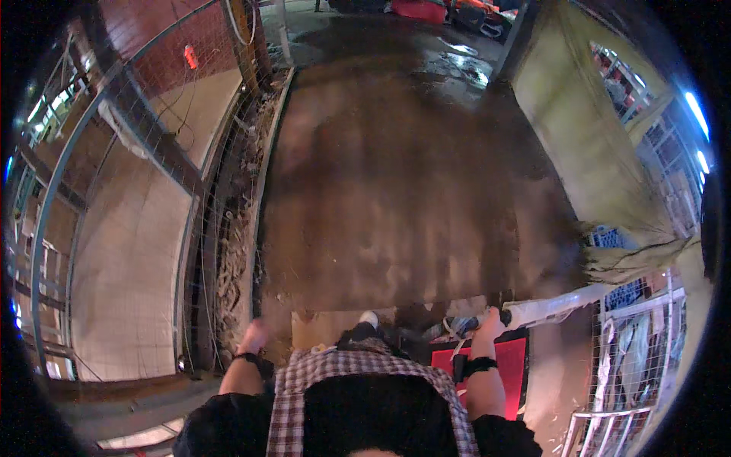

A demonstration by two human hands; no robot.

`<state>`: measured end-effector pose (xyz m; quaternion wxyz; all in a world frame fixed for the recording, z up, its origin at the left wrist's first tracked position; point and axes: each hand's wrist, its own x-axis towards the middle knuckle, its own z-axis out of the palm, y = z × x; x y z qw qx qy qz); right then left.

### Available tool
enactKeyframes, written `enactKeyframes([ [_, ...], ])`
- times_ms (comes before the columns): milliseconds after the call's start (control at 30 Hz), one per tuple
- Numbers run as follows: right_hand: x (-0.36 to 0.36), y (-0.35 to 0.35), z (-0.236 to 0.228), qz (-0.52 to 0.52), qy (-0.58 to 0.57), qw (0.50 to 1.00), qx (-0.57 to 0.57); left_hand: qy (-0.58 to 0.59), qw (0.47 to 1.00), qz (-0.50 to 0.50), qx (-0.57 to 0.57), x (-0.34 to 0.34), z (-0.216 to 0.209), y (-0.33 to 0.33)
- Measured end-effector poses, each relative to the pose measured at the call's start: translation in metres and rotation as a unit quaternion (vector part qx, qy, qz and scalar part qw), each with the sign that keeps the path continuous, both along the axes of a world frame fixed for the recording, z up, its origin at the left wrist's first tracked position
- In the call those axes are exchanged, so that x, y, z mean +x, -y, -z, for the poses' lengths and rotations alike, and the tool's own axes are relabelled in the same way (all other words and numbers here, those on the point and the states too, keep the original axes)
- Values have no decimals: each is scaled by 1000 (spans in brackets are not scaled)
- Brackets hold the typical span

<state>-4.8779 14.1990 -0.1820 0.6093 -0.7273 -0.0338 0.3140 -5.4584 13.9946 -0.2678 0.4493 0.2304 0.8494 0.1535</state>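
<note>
My left hand hangs at my left side, close to the rim of the mesh-fenced strip. It is smeared by motion, so its fingers do not show clearly. On my right, my right hand looks closed, right beside the dark end of a long white wrapped roll. What lies in its fingers, if anything, I cannot make out. Below that forearm is a red panel with a dark edge. A checked apron covers my front, and a white shoe shows past it.
A wet brown floor stretches ahead. Along the left runs a metal mesh fence with debris at its foot; an orange object hangs there. On the right are a yellowish sheet and a white metal rack.
</note>
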Motion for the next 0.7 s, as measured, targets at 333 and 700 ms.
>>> enactKeyframes([
  [333,-89,-278,13,-47,45,998,-5,203,925,-313,-72,-45,-9,-106],
  [700,-172,-569,15,-10,39,999,-13,187,964,-170,87,-186,-24,-535],
])
